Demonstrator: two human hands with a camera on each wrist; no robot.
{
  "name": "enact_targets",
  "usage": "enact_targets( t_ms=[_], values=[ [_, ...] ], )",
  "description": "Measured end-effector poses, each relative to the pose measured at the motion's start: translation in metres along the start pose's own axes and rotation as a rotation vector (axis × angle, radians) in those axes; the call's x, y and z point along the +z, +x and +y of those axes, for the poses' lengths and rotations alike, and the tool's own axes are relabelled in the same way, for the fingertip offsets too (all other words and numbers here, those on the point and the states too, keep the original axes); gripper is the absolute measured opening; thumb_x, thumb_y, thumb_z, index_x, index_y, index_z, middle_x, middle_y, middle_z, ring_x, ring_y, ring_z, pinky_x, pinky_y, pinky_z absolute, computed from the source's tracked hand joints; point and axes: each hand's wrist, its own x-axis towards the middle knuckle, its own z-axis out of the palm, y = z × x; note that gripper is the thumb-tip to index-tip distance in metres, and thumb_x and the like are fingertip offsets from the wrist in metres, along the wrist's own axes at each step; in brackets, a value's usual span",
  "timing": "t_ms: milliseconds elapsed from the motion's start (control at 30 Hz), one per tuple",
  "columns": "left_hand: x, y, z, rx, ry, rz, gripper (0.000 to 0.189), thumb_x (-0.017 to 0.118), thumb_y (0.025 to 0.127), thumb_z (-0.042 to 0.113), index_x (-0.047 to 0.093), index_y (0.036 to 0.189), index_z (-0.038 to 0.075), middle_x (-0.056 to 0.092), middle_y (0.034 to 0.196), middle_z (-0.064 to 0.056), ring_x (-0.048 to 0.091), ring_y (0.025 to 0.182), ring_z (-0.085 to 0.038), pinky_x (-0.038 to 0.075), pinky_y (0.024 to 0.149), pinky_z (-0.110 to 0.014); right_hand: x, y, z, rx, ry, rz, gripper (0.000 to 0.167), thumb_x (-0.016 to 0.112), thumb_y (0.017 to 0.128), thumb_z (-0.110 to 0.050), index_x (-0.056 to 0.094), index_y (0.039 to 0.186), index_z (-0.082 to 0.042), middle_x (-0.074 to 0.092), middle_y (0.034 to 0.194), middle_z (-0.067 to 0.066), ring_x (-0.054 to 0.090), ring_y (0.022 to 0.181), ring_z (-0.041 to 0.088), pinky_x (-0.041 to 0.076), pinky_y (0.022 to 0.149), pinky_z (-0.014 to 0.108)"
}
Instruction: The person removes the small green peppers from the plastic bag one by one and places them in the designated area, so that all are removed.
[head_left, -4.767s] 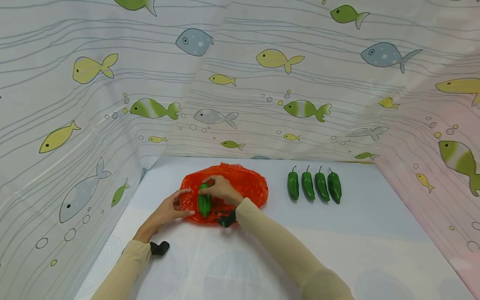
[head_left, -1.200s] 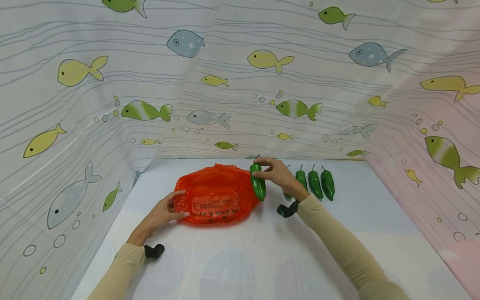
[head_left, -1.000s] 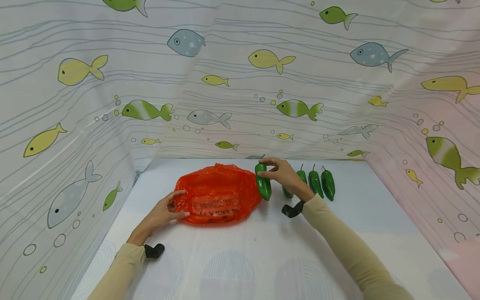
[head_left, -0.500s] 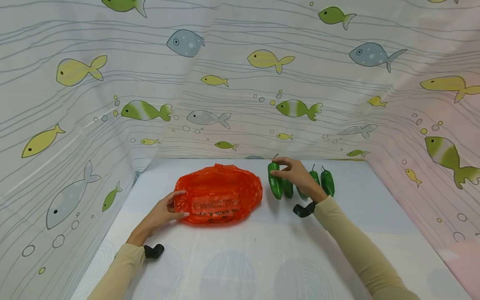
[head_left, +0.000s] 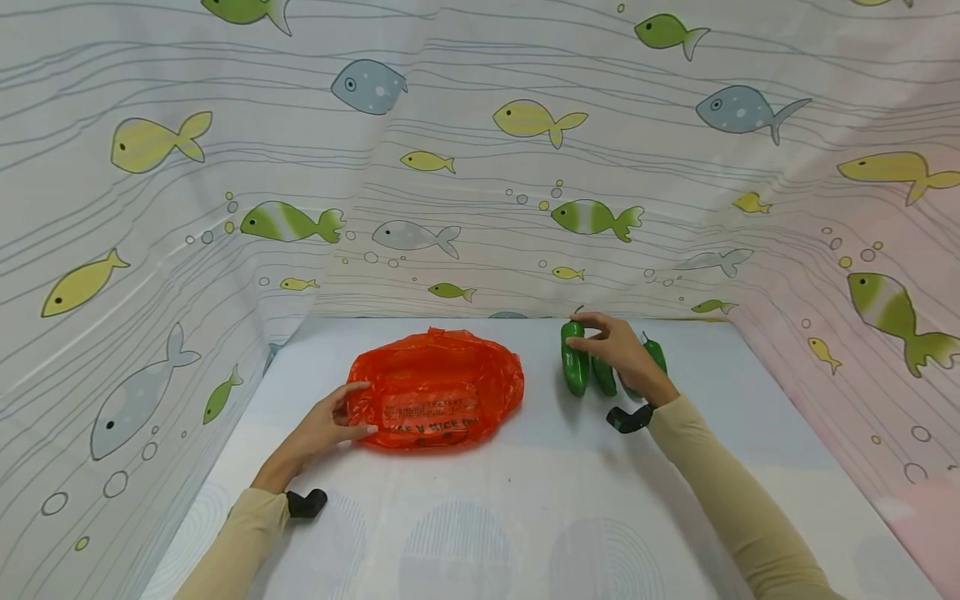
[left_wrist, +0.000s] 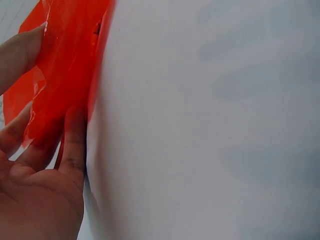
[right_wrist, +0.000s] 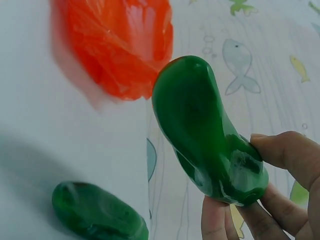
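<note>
My right hand (head_left: 617,346) pinches a glossy green chili pepper (head_left: 573,367) near its stem end, at the left of a row of similar peppers. In the right wrist view this pepper (right_wrist: 192,107) hangs tip-outward from thumb and fingers, with another pepper (right_wrist: 97,212) lying below. A crumpled red plastic bag (head_left: 427,417) with dark print gapes upward on the table, left of the peppers. The left hand (head_left: 322,429) grips its left side; the left wrist view has the red film (left_wrist: 70,65) between its digits.
Beside the held pepper lie more green peppers (head_left: 604,379), partly covered by the right hand, with one pepper (head_left: 656,354) at the right end. A white cloth covers the table (head_left: 480,508). Fish-printed sheets (head_left: 450,275) wall off the back and sides.
My right hand lifted the pepper from over the bag and carried it right to the row's left end. The bag's inside now shows. My left hand stays at the bag.
</note>
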Motion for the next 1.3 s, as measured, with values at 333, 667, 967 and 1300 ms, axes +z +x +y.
enact_targets(
  t_ms=[333, 667, 967, 1300],
  values=[
    [-0.001, -0.001, 0.000, 0.003, 0.011, 0.001, 0.082, 0.086, 0.085, 0.019, 0.042, 0.154, 0.015, 0.046, 0.144, -0.022, 0.056, 0.107, -0.033, 0.054, 0.082, -0.034, -0.019, -0.001, 0.017, 0.014, -0.005, 0.022, 0.065, 0.080, 0.091, -0.037, 0.055, 0.147, -0.014, 0.051, 0.151, 0.008, 0.053, 0.125, 0.034, 0.042, 0.104, 0.057],
    [0.000, -0.003, 0.005, -0.014, -0.005, 0.002, 0.082, 0.086, 0.085, 0.017, 0.041, 0.155, 0.015, 0.044, 0.146, -0.022, 0.057, 0.109, -0.034, 0.054, 0.082, -0.033, -0.043, -0.010, 0.029, 0.017, -0.050, 0.060, 0.068, 0.077, 0.094, -0.038, 0.050, 0.152, -0.012, 0.047, 0.155, 0.012, 0.051, 0.126, 0.035, 0.043, 0.102, 0.055],
    [0.001, -0.002, 0.003, 0.021, -0.017, -0.004, 0.082, 0.085, 0.086, 0.013, 0.041, 0.154, 0.011, 0.047, 0.141, -0.024, 0.060, 0.104, -0.028, 0.055, 0.080, -0.031, -0.061, -0.019, 0.040, 0.042, -0.018, 0.097, 0.071, 0.075, 0.096, -0.036, 0.045, 0.155, -0.011, 0.042, 0.157, 0.015, 0.043, 0.133, 0.039, 0.041, 0.104, 0.051],
    [0.000, -0.001, 0.002, 0.026, -0.022, -0.006, 0.081, 0.085, 0.086, 0.013, 0.041, 0.154, 0.011, 0.044, 0.146, -0.023, 0.059, 0.107, -0.031, 0.055, 0.082, -0.030, -0.080, -0.023, 0.058, 0.058, -0.036, 0.131, 0.070, 0.071, 0.099, -0.033, 0.041, 0.157, -0.008, 0.040, 0.159, 0.019, 0.044, 0.132, 0.036, 0.047, 0.090, 0.029]
  ],
)
